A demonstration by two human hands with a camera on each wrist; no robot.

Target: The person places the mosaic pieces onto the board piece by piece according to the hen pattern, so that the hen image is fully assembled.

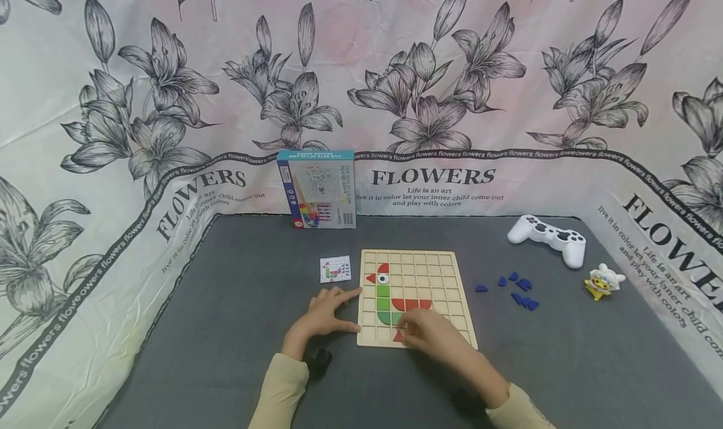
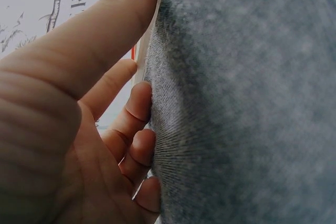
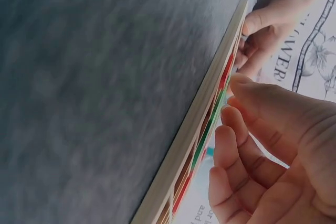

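Note:
A square wooden grid board [image 1: 446, 264] lies on the dark table. Its cells bear flat pieces in a bird shape: a red beak, a white eye piece [image 1: 383, 279], green squares [image 1: 383, 297], green rounded pieces and a row of red pieces [image 1: 419, 304]. My left hand [image 1: 324, 313] rests at the board's left edge, thumb and index finger spread along it. Over the lower rows, my right hand [image 1: 437, 336] brings thumb and fingertips together at a red triangle [image 1: 398, 337], pinching it close to the board. Green pieces beside it are partly hidden by the fingers.
Several blue pieces [image 1: 524, 285] lie right of the board. Behind the left hand is a small pattern card [image 1: 336, 270]. A printed box [image 1: 319, 190] stands against the flowered cloth. To the right are a white game controller [image 1: 546, 238] and a small figurine [image 1: 603, 283].

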